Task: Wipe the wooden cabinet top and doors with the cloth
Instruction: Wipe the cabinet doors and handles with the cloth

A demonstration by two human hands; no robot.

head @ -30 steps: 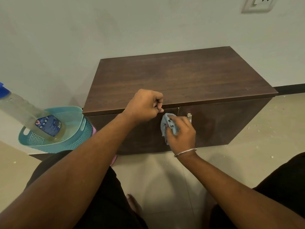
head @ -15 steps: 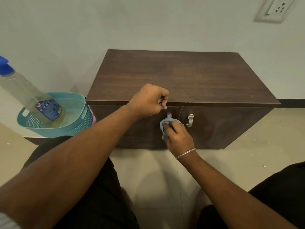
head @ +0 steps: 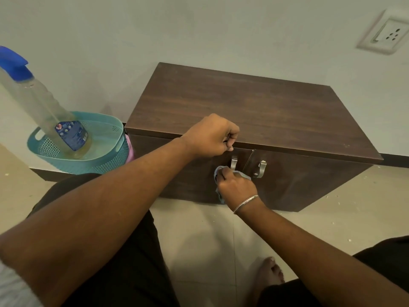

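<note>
Head view is showing me, at far left, a spray bottle (head: 44, 111) leaning in a teal basket (head: 104, 160) that is sitting on the floor just beside the wooden cabinet (head: 243, 111). Moving right, my left hand (head: 210, 136) is resting clenched in a fist at the near edge of the cabinet top, above the left door (head: 177, 173); I cannot tell whether it is gripping anything. Just below it, my right hand (head: 236, 187), with a thin bangle (head: 245, 203) at the wrist, is grasping the bunched blue cloth (head: 219, 173) and pressing it against the left door, right beneath that door's metal handle (head: 234, 162). The right door (head: 309, 185) is showing its own handle (head: 259, 168) just beside. Near me, a bare foot (head: 269, 273) is resting on the tiled floor (head: 199, 240), and a wall socket (head: 385, 34) is sitting at far right.
</note>
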